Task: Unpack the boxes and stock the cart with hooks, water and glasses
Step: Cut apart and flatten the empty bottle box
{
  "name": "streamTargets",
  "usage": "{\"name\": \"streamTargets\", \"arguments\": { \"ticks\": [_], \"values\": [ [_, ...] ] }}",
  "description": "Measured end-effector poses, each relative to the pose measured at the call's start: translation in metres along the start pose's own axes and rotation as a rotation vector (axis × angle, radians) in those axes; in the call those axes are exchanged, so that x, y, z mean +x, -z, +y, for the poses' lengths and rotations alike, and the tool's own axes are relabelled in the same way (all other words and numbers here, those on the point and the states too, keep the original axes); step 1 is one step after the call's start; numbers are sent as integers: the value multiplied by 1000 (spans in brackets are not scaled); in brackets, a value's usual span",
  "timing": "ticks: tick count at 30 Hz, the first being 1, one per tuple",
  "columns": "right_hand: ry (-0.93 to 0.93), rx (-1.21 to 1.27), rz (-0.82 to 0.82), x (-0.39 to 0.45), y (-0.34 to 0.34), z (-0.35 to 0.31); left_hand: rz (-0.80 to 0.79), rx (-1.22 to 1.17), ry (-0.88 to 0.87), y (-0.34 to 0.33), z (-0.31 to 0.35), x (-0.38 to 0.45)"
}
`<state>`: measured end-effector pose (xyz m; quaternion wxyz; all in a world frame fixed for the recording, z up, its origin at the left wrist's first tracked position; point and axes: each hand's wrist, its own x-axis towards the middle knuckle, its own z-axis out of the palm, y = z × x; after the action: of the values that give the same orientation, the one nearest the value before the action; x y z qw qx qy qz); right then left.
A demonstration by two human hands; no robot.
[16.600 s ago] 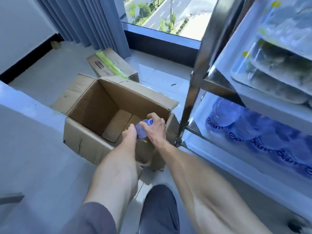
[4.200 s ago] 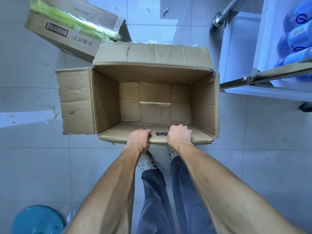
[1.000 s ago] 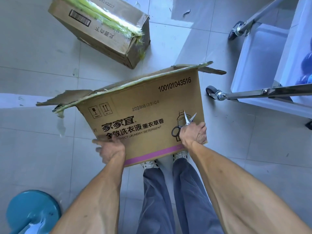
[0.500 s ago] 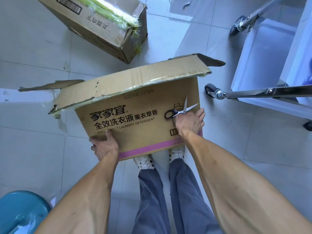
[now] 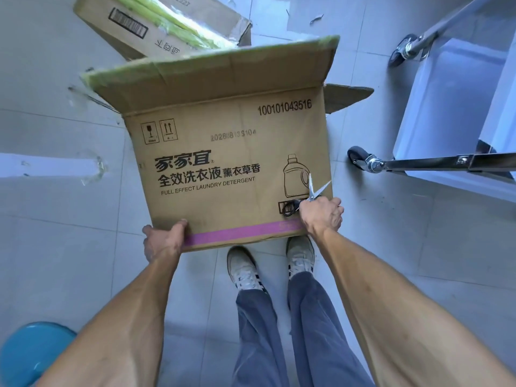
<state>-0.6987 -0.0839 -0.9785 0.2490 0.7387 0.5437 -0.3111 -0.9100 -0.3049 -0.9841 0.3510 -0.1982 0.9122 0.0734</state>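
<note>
I hold a brown laundry-detergent carton (image 5: 223,152) off the floor, tipped so its printed side faces me and its open flaps point away. My left hand (image 5: 163,241) grips the carton's near bottom-left corner by the purple stripe. My right hand (image 5: 321,216) holds the bottom-right corner and also grips a pair of black-handled scissors (image 5: 307,195), blades apart against the cardboard. Its inside is hidden. The cart (image 5: 446,107) stands at the right, only its white bottom tray and steel frame showing.
A second carton (image 5: 156,26) sealed with green tape lies on the tiled floor beyond the held one. Cart castors (image 5: 360,159) sit close to the carton's right side. A teal round stool (image 5: 30,353) is at the lower left. My feet stand below the carton.
The emptied carton left the floor and got turned over. Since half a second ago it has risen closer to the camera and its far flap has swung up; both hands keep their corners.
</note>
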Motion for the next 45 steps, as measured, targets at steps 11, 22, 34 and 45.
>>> {"name": "streamTargets", "arguments": {
  "ticks": [11, 22, 34, 45],
  "values": [
    [-118, -11, 310, -39, 19, 1, 384, 37, -91, 51, 14, -46],
    [-5, -281, 68, -144, 144, -16, 201, 128, -65, 180, 35, -143],
    [150, -560, -45, -176, 147, -29, 110, 306, -347, 206, 60, -132],
    [90, -128, 179, -151, 128, -36, 219, 108, -521, 188, 38, -112]
  ]
}}
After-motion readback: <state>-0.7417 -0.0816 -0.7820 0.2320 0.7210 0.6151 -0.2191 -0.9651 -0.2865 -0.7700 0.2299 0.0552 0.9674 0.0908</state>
